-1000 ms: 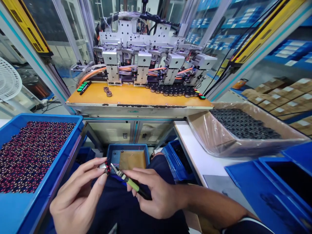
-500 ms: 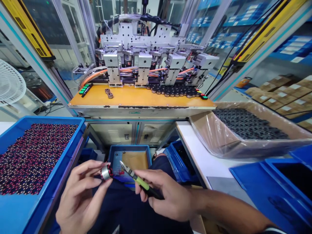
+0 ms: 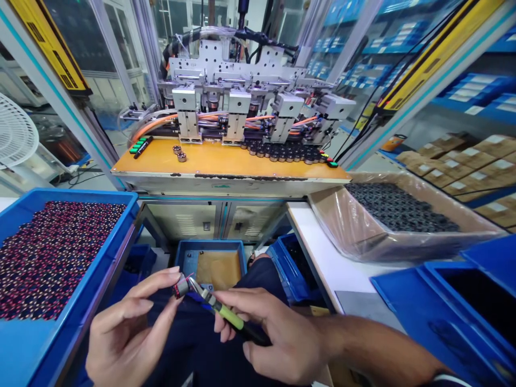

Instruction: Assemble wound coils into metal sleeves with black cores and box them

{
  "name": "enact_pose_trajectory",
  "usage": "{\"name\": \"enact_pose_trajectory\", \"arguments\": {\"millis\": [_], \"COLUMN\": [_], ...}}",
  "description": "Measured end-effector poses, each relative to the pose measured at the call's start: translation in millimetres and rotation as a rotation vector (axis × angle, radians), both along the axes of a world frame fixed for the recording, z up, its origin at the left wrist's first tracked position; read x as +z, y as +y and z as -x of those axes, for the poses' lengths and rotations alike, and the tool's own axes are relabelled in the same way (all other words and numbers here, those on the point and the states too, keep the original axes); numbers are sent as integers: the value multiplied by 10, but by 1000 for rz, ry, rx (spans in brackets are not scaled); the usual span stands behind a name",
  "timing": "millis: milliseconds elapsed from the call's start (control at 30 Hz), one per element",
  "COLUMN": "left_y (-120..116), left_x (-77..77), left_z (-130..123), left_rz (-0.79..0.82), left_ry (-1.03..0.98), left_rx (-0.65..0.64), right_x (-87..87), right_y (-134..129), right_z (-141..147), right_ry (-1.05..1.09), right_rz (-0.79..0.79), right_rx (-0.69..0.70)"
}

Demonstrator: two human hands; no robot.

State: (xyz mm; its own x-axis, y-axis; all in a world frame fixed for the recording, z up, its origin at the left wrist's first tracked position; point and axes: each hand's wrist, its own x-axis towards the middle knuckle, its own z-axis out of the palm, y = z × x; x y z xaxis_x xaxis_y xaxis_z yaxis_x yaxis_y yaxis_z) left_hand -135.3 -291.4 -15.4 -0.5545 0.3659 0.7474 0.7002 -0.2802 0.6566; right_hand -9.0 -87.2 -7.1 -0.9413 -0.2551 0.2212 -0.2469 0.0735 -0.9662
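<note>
Between the thumb and fingertips of my left hand is a small motor stator, a metal ring with red wire on it. A thin red wire end sticks up from it. My right hand is wrapped round a pair of cutting pliers with green and black handles. The pliers' jaws point left and reach the right side of the stator. Whether they touch the wire I cannot tell.
A blue tray full of stators stands at left. Ahead, a machine rises behind an orange worktop bearing rows of dark-topped parts. A plastic-lined box of dark parts sits at right. A blue bin lies below.
My left hand has turned the stator so its wire faces differently. The pliers' tip has moved left and down, closing the gap to the stator. The view has shifted slightly.
</note>
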Motion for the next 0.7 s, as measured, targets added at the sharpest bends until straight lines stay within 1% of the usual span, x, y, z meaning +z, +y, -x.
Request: {"name": "enact_pose_trajectory", "arguments": {"millis": [367,500,700], "left_y": [-33,-48,-68], "left_x": [19,8,-7], "left_z": [-19,-34,-49], "left_rz": [11,21,24], "left_ry": [27,-13,-16], "left_rx": [14,14,38], "right_x": [42,30,6], "right_y": [-74,-83,-88], "right_z": [15,12,10], "right_ry": [-74,-110,-119], "right_rz": [41,48,61], "right_rx": [7,-1,-10]}}
